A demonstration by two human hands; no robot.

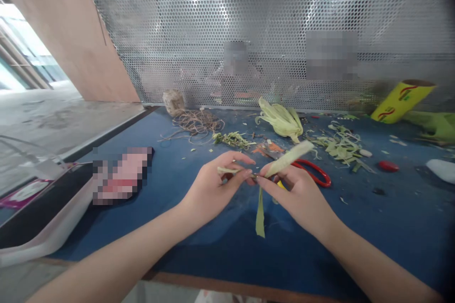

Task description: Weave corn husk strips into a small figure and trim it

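Over the middle of the blue table, my left hand (216, 175) and my right hand (289, 189) meet fingertip to fingertip. Between them is a pale green corn husk strip (289, 158), pinched by both. One end sticks up past my right fingers, a short end pokes out at my left hand, and a tail hangs below. The exact spot where the fingers press together is partly hidden. Just behind my right hand lie red-handled scissors (322, 180), their blades partly covered. Something small and yellow shows under my right fingers.
Behind the hands lie a bunch of corn husks (279, 120), loose twine (197, 123) and green shreds (341, 144). A yellow roll (403, 102) leans at the back right, near a red oval object (388, 166). A perforated metal screen (249, 19) borders the table. A white-rimmed tray (64, 227) stands left.
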